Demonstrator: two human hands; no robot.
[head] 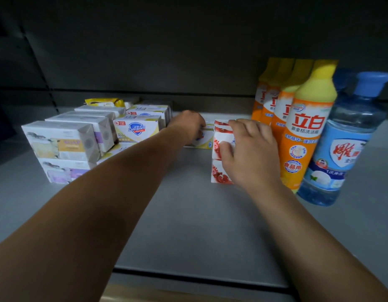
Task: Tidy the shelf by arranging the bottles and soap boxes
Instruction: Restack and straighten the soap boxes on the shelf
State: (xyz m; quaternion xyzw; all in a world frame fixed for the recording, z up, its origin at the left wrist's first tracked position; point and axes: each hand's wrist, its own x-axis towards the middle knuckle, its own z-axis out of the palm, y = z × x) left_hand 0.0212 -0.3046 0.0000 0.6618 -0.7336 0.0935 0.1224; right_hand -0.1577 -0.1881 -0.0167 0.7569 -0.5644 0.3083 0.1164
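Observation:
Both my arms reach deep into a grey shelf [188,214]. My left hand [188,125] grips a yellow-and-white Safeguard soap box [203,139] lying at mid-shelf; its fingers hide most of the box. My right hand [249,149] rests over a stack of white soap boxes with red fruit print [218,162], fingers curled over its top and thumb on the front face. Right of that stack stands a row of orange dish-soap bottles with yellow caps [304,136], and beside them a blue bottle [343,147].
At the left are stacked soap boxes: white ones with sheep pictures [58,142] in front, Safeguard boxes [137,127] behind, and a yellow packet [101,102] at the back. The dark back wall [167,51] closes the shelf. The shelf's front lip [199,277] runs below.

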